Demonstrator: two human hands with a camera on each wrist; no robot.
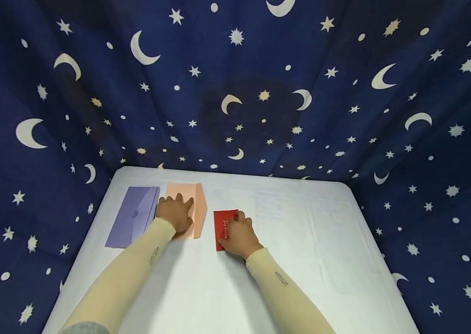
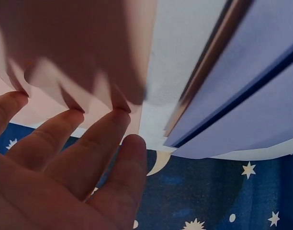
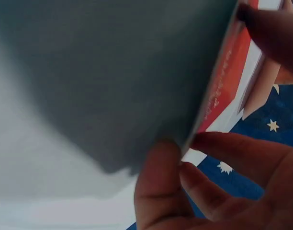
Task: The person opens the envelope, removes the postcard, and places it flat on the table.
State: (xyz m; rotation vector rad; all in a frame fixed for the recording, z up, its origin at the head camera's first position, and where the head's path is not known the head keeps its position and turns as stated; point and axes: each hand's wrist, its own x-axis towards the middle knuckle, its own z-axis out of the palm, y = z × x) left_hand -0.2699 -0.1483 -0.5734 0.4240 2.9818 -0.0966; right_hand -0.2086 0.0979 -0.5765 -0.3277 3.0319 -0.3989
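Observation:
A peach envelope (image 1: 188, 189) lies on the white table with its pointed flap opened out to the right. My left hand (image 1: 175, 213) rests on it, fingers spread; the left wrist view shows the fingertips (image 2: 120, 117) touching the peach paper. To the right, my right hand (image 1: 241, 235) holds a red card (image 1: 220, 222) with light lettering on its face. In the right wrist view the fingers and thumb are at the edges of the red card (image 3: 232, 72), which is seen nearly edge-on. Part of its face is hidden under the hand.
Left of the peach envelope lies a purple envelope (image 1: 129, 218) with a small round seal, apparently stacked on others. A white table (image 1: 310, 250) carries everything. Dark blue curtains (image 1: 252, 69) with moons and stars hang behind and at both sides.

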